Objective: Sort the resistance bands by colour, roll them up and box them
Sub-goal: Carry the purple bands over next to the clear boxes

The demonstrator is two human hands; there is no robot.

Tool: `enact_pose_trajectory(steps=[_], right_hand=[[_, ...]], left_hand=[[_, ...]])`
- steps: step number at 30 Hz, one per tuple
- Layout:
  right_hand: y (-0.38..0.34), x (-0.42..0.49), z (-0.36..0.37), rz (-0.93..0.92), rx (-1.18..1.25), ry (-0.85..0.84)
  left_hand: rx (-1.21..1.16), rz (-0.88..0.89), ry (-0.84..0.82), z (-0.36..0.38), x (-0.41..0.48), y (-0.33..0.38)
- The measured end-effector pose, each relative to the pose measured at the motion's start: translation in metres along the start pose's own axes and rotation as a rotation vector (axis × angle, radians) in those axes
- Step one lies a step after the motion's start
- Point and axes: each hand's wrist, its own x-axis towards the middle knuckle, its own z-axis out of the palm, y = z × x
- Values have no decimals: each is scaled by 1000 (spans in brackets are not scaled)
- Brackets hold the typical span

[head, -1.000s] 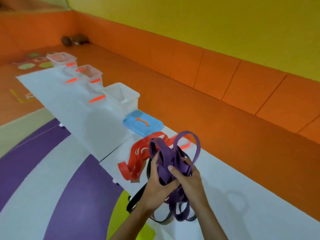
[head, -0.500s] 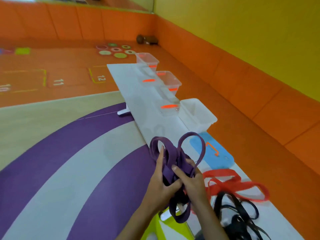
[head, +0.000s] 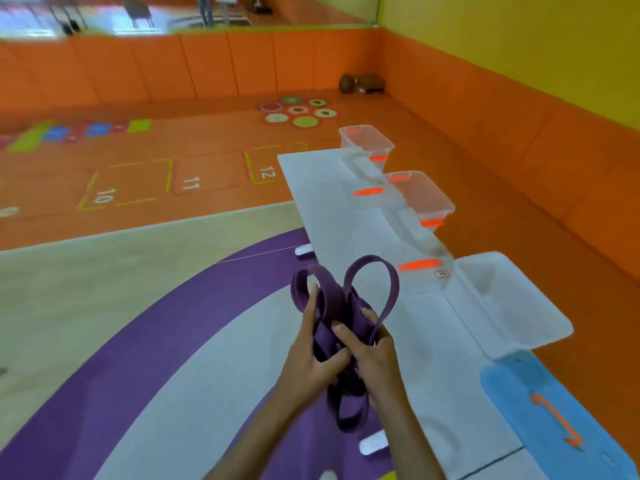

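Note:
A bunch of purple resistance bands point(head: 341, 299) is gripped between both hands above the left edge of the low white table point(head: 349, 223). My left hand point(head: 311, 355) clasps the bunch from the left, my right hand point(head: 375, 355) from the right. Two loops stand up above the fingers and more loops hang below the wrists. An open white box point(head: 540, 337) sits on the table to the right of the hands. Two clear boxes with orange clips, one nearer point(head: 420, 195) and one farther point(head: 365, 142), stand further along the table.
A blue lid with an orange handle point(head: 547, 417) lies on the table at the lower right. Two clear lids with orange handles, one farther point(head: 367, 192) and one nearer point(head: 417, 265), lie on the table. Orange padded walls surround the patterned floor; two brown balls point(head: 362, 84) rest in the far corner.
The view has swung left along the table. The red and black bands have left the frame. Both hands keep the same grip on the purple bunch, now beside the white box.

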Motion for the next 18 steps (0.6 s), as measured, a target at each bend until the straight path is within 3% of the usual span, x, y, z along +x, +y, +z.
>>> enact_pose_trajectory(steps=[8,18], right_hand=[[-25,137,46,7,8,104],[-78,294,87,-42,-5,359]], left_hand=[[-29,-6,-90,-39,149,-16],[-89,48,-379,-68,363,-27]])
